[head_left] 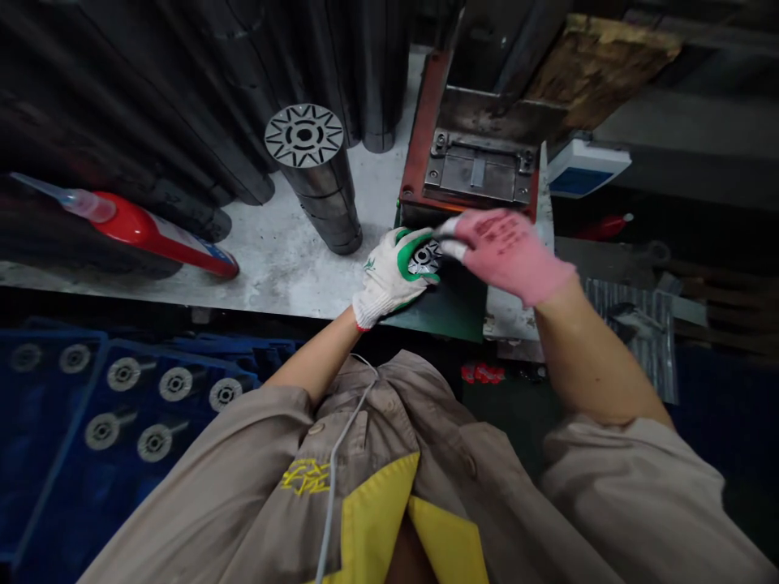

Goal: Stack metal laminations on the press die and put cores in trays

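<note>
My left hand [389, 276], in a white knit glove with a green palm coating, is shut around a small slotted metal disc [424, 258]. My right hand [505, 253], in a pink glove with dark print, reaches over that disc from the right. A thin dark tool [449, 238] lies between its fingers, its tip at the disc's edge. Both hands are above a dark green mat [454, 307]. To the left stands a stacked steel cylinder [322, 195] with a star-slotted top. Part of the disc is hidden by my fingers.
A red-capped adhesive bottle [152, 231] lies on the steel bench [273, 259]. Dark steel cylinders stand behind it. A press die [478, 170] sits ahead, with a white-and-blue device [584, 168] to its right. Blue trays [122, 397] holding several small discs lie lower left.
</note>
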A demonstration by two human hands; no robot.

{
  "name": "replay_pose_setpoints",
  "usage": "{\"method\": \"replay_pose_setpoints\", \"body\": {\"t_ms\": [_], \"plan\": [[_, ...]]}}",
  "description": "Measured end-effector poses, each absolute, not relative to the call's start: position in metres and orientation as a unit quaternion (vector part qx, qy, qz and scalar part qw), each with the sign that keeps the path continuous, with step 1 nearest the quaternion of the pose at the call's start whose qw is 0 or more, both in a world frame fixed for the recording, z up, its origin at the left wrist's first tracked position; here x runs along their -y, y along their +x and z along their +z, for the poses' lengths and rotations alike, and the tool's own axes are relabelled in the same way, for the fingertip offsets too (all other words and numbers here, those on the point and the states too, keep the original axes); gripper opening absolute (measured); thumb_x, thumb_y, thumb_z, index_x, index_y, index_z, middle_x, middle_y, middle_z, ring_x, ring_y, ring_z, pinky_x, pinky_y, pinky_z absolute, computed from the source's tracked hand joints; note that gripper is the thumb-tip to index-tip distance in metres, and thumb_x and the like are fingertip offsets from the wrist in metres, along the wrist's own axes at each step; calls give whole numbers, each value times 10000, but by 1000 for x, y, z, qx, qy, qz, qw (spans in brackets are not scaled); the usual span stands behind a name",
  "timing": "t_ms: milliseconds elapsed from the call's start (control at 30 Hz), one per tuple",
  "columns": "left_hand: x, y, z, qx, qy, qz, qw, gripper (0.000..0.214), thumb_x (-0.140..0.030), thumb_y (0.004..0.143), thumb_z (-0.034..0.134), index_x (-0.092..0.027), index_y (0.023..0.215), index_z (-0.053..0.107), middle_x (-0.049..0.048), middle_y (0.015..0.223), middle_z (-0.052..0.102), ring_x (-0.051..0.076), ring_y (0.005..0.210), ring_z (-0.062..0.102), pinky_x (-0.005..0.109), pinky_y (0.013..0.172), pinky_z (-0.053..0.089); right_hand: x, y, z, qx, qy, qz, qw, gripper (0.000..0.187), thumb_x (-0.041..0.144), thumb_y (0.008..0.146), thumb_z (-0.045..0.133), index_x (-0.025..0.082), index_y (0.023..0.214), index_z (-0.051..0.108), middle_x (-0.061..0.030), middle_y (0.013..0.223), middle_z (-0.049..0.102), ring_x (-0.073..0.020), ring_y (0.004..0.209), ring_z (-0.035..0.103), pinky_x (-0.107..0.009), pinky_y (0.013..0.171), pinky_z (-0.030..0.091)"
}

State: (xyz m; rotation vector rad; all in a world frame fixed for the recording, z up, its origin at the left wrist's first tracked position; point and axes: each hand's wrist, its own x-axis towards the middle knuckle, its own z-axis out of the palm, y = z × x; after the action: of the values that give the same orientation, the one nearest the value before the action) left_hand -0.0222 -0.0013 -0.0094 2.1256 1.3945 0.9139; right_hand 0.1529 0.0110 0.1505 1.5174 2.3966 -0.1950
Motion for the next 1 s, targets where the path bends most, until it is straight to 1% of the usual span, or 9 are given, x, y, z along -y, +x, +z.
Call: {"method": "replay_pose_setpoints", "body": {"t_ms": [100,200,333,467,567,700,800,900,1000], "plan": [[1,-25,-8,-478,769,356,231,960,-902,848,640,-192,1493,645,179,1473,610,348,1369,614,462,1163,523,-25,155,166,-774,631,27,50,526,490,1108,493,121,1448,650,-225,1459,625,-398,1334,595,-481,1035,505],[-1,-32,-4,-433,788,355,255,984,-948,894,498,-188,1505,630,167,1489,628,345,1443,566,466,1210,485,-42,154,162,-750,657,59,46,565,557,1070,563,79,1337,700,-270,1469,582,-433,1337,549,-525,1045,480],[-1,-32,-1,-419,809,329,249,978,-937,938,409,-183,1537,584,154,1534,618,353,1518,492,496,1280,406,-38,155,157,-744,666,31,39,530,552,1117,434,157,1296,738,-211,1411,635,-391,1324,565,-508,1031,458],[1,-20,-9,-473,801,304,207,938,-869,916,577,-190,1563,550,160,1572,577,389,1500,491,531,1277,395,-8,159,138,-783,619,-59,19,458,398,1143,361,225,1407,695,-135,1369,697,-311,1271,638,-441,1043,481],[1,-16,-12,-497,797,282,197,850,-744,914,684,-211,1563,548,149,1564,576,385,1484,500,518,1262,415,9,153,113,-818,559,-106,78,421,237,1107,381,176,1368,706,-148,1422,686,-287,1287,641,-392,1052,488],[-1,-22,-4,-466,812,275,217,756,-600,933,696,-225,1573,549,117,1560,584,357,1491,499,498,1272,415,17,125,106,-823,529,-94,183,449,66,1020,350,128,1261,724,-221,1320,724,-317,1188,700,-404,892,524],[-3,-29,2,-430,825,272,246,725,-593,942,672,-233,1563,570,94,1573,589,339,1513,492,482,1290,407,17,106,126,-828,502,-94,232,457,19,986,336,100,1184,740,-245,1228,760,-337,1119,737,-409,810,540],[-5,-31,3,-409,832,277,254,690,-560,957,646,-221,1554,583,89,1559,612,316,1519,497,478,1318,373,15,101,144,-837,465,-89,274,474,4,984,325,94,1206,734,-228,1233,775,-325,1124,742,-388,803,550],[-6,-29,1,-409,840,264,241,718,-554,910,708,-246,1549,592,86,1563,612,312,1508,512,491,1347,323,12,103,144,-847,436,-56,300,483,13,985,325,109,1227,732,-207,1239,780,-307,1140,734,-367,799,542]]}}
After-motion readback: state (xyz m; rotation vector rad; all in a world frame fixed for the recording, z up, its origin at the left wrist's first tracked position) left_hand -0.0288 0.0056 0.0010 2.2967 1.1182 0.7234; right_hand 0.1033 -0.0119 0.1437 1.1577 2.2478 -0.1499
